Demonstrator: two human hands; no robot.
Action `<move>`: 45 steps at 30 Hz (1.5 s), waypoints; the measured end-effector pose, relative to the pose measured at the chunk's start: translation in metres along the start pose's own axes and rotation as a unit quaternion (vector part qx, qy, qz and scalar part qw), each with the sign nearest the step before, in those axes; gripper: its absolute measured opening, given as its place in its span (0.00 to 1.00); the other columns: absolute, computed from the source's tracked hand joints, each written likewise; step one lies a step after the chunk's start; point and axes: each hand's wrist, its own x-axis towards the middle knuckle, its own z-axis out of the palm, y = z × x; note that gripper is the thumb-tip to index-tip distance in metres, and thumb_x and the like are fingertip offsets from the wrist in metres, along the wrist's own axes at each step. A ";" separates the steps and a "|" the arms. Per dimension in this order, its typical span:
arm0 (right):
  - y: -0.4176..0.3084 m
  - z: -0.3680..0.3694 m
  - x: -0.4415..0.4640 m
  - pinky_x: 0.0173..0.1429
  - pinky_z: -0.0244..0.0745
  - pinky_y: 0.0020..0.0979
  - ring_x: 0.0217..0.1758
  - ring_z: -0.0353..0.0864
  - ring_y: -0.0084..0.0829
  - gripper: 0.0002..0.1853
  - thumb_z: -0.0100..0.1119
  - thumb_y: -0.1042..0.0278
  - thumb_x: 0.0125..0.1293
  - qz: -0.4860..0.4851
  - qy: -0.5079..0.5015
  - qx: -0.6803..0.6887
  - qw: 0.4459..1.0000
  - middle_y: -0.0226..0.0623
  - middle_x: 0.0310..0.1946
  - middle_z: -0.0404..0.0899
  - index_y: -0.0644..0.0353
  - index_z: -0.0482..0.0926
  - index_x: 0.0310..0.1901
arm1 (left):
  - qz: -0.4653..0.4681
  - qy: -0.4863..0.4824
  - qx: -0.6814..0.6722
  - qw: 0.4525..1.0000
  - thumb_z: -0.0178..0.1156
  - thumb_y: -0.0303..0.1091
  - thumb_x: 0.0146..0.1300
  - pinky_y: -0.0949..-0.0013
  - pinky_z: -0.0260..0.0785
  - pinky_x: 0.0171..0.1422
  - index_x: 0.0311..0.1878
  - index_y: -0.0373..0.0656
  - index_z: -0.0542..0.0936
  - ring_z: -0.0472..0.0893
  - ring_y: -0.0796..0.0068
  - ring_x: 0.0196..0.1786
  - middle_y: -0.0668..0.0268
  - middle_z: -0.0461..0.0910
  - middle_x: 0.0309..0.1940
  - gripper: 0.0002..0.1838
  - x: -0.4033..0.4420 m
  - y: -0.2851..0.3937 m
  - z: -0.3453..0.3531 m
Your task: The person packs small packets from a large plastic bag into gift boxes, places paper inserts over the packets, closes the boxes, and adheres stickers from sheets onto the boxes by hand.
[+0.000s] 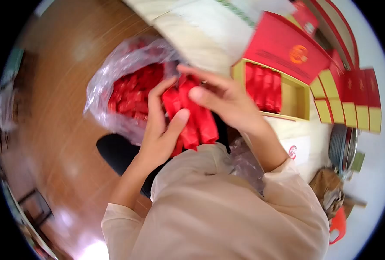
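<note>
Several long red foil packets [197, 116] are bunched together above my lap. My left hand [160, 125] wraps round them from the left side, thumb across the front. From the upper right my right hand [220, 95] grips the same bunch, its thumb pressed on one packet near the top. To the left, a clear plastic bag [100, 108] stands with its mouth spread, full of more red packets [134, 91]. On the table at the right lies an opened gift box [297, 102]; a row of red packets [263, 88] fills its left part, while its right part shows bare yellow lining.
The box's red lid [281, 47] leans up behind it. Stacked red and yellow boxes [348, 99] stand farther right on the pale table [192, 34]. Near the wall are a round metal-rimmed container [343, 147] and a brown bag [327, 188]. Wooden floor [66, 130] stretches to the left.
</note>
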 end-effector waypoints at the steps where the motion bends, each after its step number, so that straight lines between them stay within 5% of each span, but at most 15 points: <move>1: -0.018 -0.020 -0.010 0.51 0.71 0.26 0.44 0.74 0.19 0.23 0.58 0.60 0.68 -0.034 0.050 -0.010 0.998 0.34 0.50 0.79 0.57 0.72 0.63 | 0.053 -0.034 0.011 0.998 0.55 0.33 0.67 0.65 0.51 0.72 0.68 0.37 0.55 0.60 0.64 0.68 0.54 0.61 0.63 0.30 0.022 0.008 0.017; 5: -0.054 -0.084 -0.060 0.64 0.64 0.25 0.58 0.72 0.21 0.20 0.55 0.65 0.70 -0.095 0.284 -0.029 0.954 0.34 0.54 0.77 0.64 0.74 0.60 | 0.209 -0.169 0.077 0.960 0.53 0.40 0.68 0.60 0.57 0.68 0.65 0.33 0.58 0.65 0.50 0.64 0.46 0.61 0.59 0.29 0.095 0.024 0.105; 7: -0.051 -0.120 -0.080 0.66 0.62 0.26 0.59 0.71 0.23 0.20 0.52 0.64 0.71 -0.087 0.367 -0.077 0.923 0.36 0.56 0.76 0.65 0.73 0.60 | 0.177 -0.232 0.052 0.955 0.49 0.44 0.71 0.61 0.50 0.73 0.67 0.37 0.56 0.59 0.56 0.70 0.48 0.59 0.63 0.29 0.115 0.024 0.149; 10: -0.048 -0.159 -0.103 0.69 0.58 0.28 0.63 0.69 0.26 0.22 0.50 0.61 0.73 -0.060 0.421 -0.052 0.904 0.38 0.59 0.74 0.67 0.73 0.61 | 0.158 -0.274 0.031 0.948 0.46 0.50 0.72 0.56 0.55 0.70 0.66 0.35 0.56 0.62 0.46 0.67 0.45 0.58 0.61 0.31 0.135 0.017 0.205; 13: -0.027 -0.195 -0.112 0.69 0.58 0.28 0.62 0.69 0.26 0.22 0.50 0.60 0.72 0.000 0.422 -0.044 0.906 0.38 0.59 0.74 0.68 0.72 0.61 | 0.184 -0.240 0.063 0.951 0.46 0.52 0.71 0.53 0.56 0.69 0.63 0.34 0.58 0.63 0.43 0.65 0.44 0.60 0.59 0.31 0.146 -0.008 0.239; 15: -0.013 -0.195 -0.112 0.68 0.60 0.28 0.61 0.70 0.26 0.21 0.51 0.60 0.72 0.052 0.404 -0.049 0.912 0.37 0.57 0.75 0.65 0.74 0.60 | 0.236 -0.193 0.243 0.921 0.49 0.53 0.69 0.52 0.58 0.65 0.59 0.32 0.62 0.65 0.45 0.61 0.46 0.63 0.56 0.31 0.145 -0.022 0.237; 22: 0.019 -0.175 -0.110 0.56 0.69 0.25 0.48 0.75 0.22 0.15 0.54 0.64 0.70 0.032 0.378 -0.020 0.925 0.33 0.44 0.79 0.68 0.78 0.50 | 0.240 -0.178 0.313 0.902 0.56 0.51 0.63 0.59 0.64 0.52 0.43 0.33 0.73 0.70 0.58 0.47 0.54 0.72 0.41 0.25 0.141 -0.032 0.210; 39: 0.032 -0.180 -0.109 0.53 0.69 0.22 0.44 0.75 0.20 0.17 0.59 0.63 0.68 0.073 0.390 -0.152 0.905 0.33 0.40 0.81 0.72 0.79 0.49 | 0.259 -0.170 0.316 0.897 0.55 0.43 0.65 0.59 0.64 0.53 0.42 0.38 0.73 0.71 0.58 0.46 0.58 0.71 0.41 0.16 0.142 -0.036 0.201; 43: 0.030 -0.165 -0.102 0.37 0.71 0.27 0.31 0.75 0.20 0.14 0.55 0.64 0.70 0.123 0.392 -0.310 0.857 0.38 0.30 0.80 0.69 0.73 0.47 | 0.320 -0.104 0.369 0.866 0.60 0.40 0.60 0.64 0.65 0.48 0.42 0.41 0.74 0.72 0.64 0.44 0.62 0.72 0.40 0.14 0.141 -0.045 0.207; 44: 0.035 -0.162 -0.101 0.32 0.71 0.33 0.25 0.77 0.30 0.12 0.53 0.65 0.71 0.123 0.390 -0.371 0.834 0.44 0.28 0.79 0.65 0.67 0.45 | 0.338 -0.094 0.401 0.846 0.63 0.39 0.56 0.66 0.65 0.47 0.43 0.42 0.74 0.72 0.67 0.44 0.63 0.72 0.40 0.16 0.141 -0.046 0.209; 45: 0.038 -0.161 -0.099 0.32 0.71 0.33 0.25 0.77 0.30 0.12 0.53 0.65 0.71 0.123 0.386 -0.373 0.835 0.44 0.28 0.79 0.65 0.67 0.45 | 0.335 -0.090 0.400 0.848 0.63 0.39 0.56 0.66 0.65 0.47 0.43 0.42 0.74 0.72 0.67 0.44 0.63 0.72 0.40 0.16 0.141 -0.047 0.210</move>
